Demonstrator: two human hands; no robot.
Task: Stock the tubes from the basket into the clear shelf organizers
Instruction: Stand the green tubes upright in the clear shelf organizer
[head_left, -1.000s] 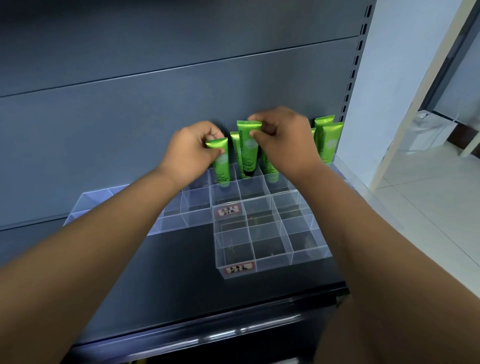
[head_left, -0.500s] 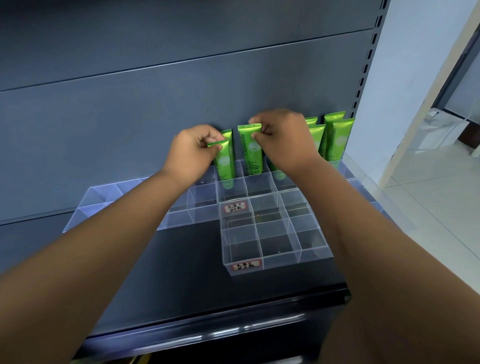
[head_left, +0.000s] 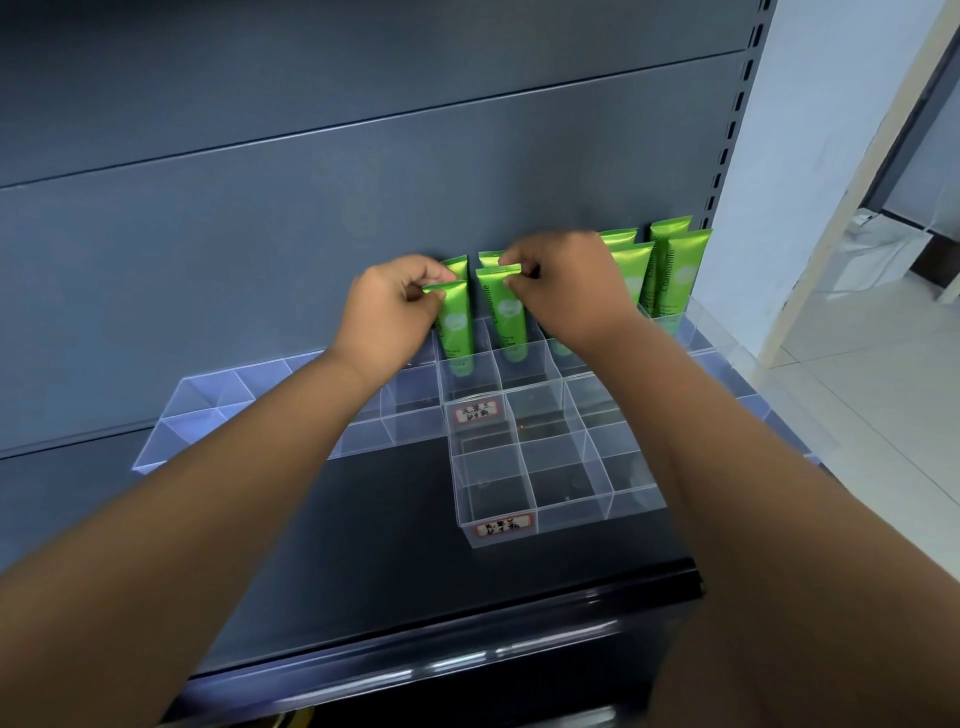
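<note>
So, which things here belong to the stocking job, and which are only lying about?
Job: left hand, right hand, left tube, right tube, stocked tubes, clear organizer.
Just there: white object on floor, grey back panel.

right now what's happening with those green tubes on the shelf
A person is stocking tubes into a clear organizer on a dark shelf. The left hand pinches the top of one green tube, and the right hand pinches the top of a second green tube. Both tubes stand upright in back compartments. Other green tubes stand at the back right. The nearer compartments hold no tubes yet.
</note>
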